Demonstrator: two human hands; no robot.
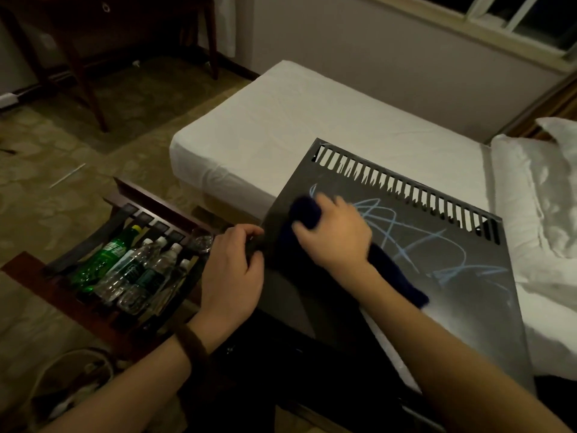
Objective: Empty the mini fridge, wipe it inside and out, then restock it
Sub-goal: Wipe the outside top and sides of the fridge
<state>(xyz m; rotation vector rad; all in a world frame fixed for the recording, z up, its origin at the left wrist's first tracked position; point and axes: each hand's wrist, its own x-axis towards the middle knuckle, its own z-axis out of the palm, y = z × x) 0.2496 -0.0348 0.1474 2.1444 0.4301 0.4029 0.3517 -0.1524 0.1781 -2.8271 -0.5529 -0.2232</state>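
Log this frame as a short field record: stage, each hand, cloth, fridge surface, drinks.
stage: wiping the outside; drinks are out of the fridge
left hand: grips the left edge of the mini fridge, steadying it
right hand: presses a dark blue cloth on the fridge's top panel
cloth: bunched under the fingers, its tail trailing under the wrist
surface: blue scribbles across the dark panel, vent slots along its far edge
drinks: bottles lying on a wooden rack to the left
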